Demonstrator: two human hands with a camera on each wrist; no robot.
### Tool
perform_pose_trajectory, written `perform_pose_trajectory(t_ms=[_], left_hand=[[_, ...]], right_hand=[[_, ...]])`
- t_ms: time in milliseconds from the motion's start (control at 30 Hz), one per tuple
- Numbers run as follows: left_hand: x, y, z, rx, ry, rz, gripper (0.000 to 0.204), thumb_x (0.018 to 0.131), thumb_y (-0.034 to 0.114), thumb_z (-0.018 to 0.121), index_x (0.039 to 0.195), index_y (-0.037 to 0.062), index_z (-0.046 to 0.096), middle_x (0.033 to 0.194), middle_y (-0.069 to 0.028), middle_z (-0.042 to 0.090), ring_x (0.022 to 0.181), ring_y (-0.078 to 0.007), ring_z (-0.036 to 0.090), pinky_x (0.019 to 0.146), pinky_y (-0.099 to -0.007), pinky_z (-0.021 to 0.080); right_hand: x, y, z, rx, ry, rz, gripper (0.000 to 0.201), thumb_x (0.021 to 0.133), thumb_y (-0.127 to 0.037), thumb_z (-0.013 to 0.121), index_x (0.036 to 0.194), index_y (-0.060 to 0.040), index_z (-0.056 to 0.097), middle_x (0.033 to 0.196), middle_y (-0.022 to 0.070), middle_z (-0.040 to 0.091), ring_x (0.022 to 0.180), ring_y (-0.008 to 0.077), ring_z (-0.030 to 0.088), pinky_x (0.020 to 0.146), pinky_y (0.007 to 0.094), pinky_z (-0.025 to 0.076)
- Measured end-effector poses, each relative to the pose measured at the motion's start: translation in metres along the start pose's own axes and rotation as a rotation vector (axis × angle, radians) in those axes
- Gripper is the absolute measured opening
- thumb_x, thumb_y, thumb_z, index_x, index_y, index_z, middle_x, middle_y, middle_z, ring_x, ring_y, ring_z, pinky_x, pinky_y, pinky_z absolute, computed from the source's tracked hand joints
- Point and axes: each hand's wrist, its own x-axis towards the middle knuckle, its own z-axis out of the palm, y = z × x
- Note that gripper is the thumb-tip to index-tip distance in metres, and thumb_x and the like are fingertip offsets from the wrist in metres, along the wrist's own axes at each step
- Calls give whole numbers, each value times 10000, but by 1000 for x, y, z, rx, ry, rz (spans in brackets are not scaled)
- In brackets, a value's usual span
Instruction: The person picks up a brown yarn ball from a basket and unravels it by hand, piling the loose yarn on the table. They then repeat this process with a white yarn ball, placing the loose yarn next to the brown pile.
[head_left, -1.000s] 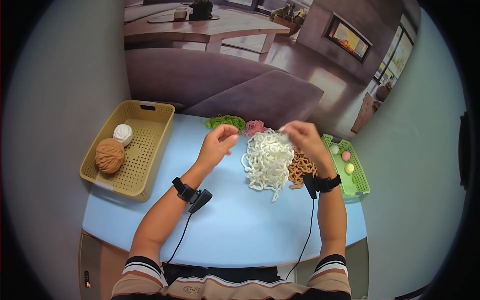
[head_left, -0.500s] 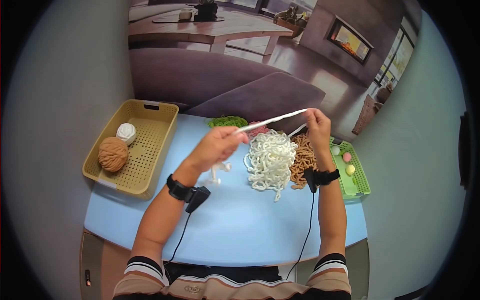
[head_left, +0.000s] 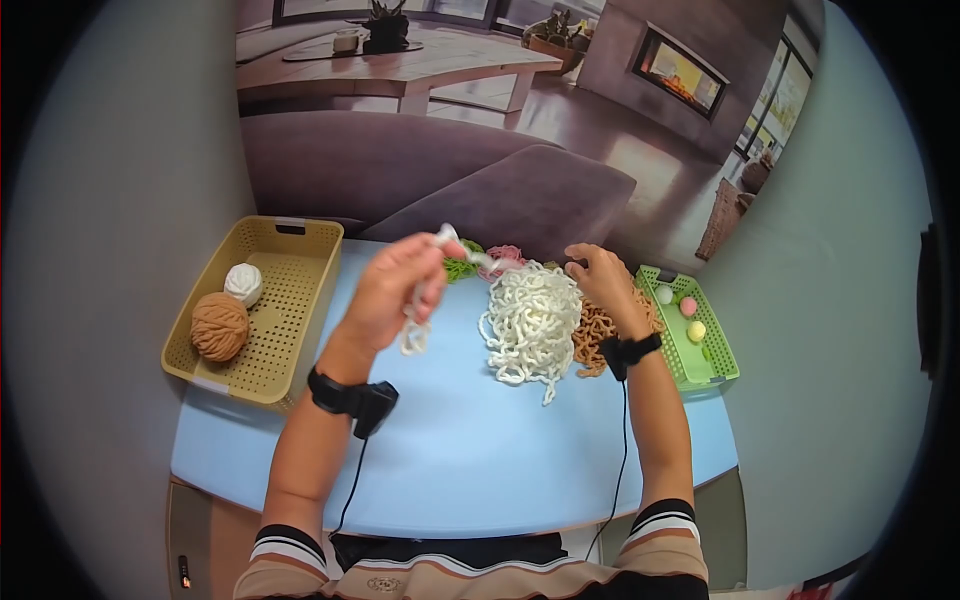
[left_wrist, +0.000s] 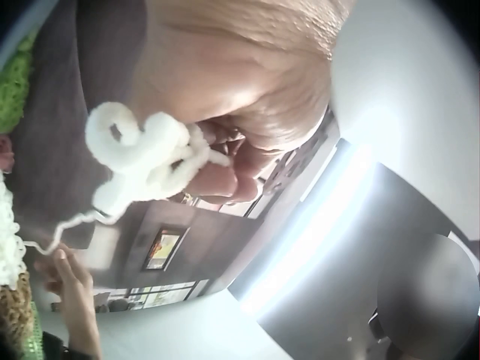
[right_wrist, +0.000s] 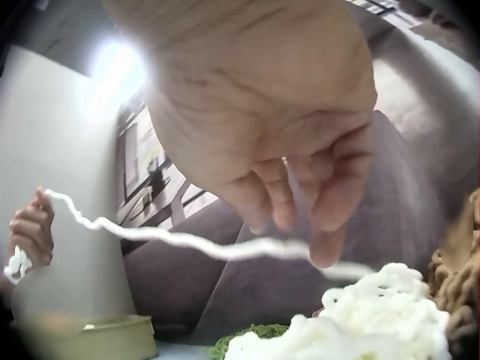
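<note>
at the left of the head view a yellow perforated basket (head_left: 285, 300) is seen on the blue table (head_left: 470, 450), with a tan yarn ball (head_left: 219, 326) and a smaller white yarn ball (head_left: 243, 283) lying just beside each other in its left part. right of the basket, the left hand (head_left: 385, 290) is raised above the table, and the end of a white yarn strand (head_left: 415, 320) is held in its curled fingers; a short bunch of loops is seen hanging below the hand, and in the left wrist view the bunched end (left_wrist: 142, 161) is shown pinched against the fingertips. from that hand the strand is stretched rightward to the white yarn pile (head_left: 530, 320), which is heaped at the centre of the table. behind the pile, near the table's far edge, a green yarn heap (head_left: 462, 266) and a pink yarn heap (head_left: 507, 254) are partly seen. the right hand (head_left: 600, 275) is held over the pile's upper right edge, its fingers loosely bent; in the right wrist view the strand (right_wrist: 225, 247) is seen passing just under the fingertips (right_wrist: 326, 255), but whether it is pinched cannot be told. a brown yarn pile (head_left: 600, 335) is touching the white one on its right. at the far right a green tray (head_left: 715, 372) with small pastel balls (head_left: 688, 306) is set.
</note>
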Motion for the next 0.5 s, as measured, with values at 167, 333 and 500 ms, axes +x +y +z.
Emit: perform_pose_trajectory(t_ms=[167, 333, 500], left_hand=[[4, -36, 24, 141, -116, -230, 305, 1068, 215, 463, 1235, -9, 583, 677, 15, 557, 499, -28, 472, 450, -182, 372], [1, -27, 32, 49, -93, -108, 358, 1088, 223, 422, 1378, 40, 522, 688, -9, 581, 478, -42, 482, 443, -196, 401], [-7, -22, 39, -36, -150, -16, 417, 1099, 206, 381, 1489, 67, 435, 716, -42, 604, 474, -60, 499, 441, -204, 422]], right_hand=[[-40, -44, -47, 245, -704, 106, 231, 904, -193, 678, 1088, -74, 753, 866, 82, 752, 768, 202, 699, 749, 346, 549], [-110, -29, -9, 438, -1184, -127, 268, 922, -208, 676, 1170, -121, 729, 964, 88, 748, 845, 219, 696, 782, 359, 542], [-109, -27, 41, 556, -726, -163, 349, 914, -186, 675, 1260, -139, 663, 906, 115, 691, 870, 261, 666, 814, 389, 532]])
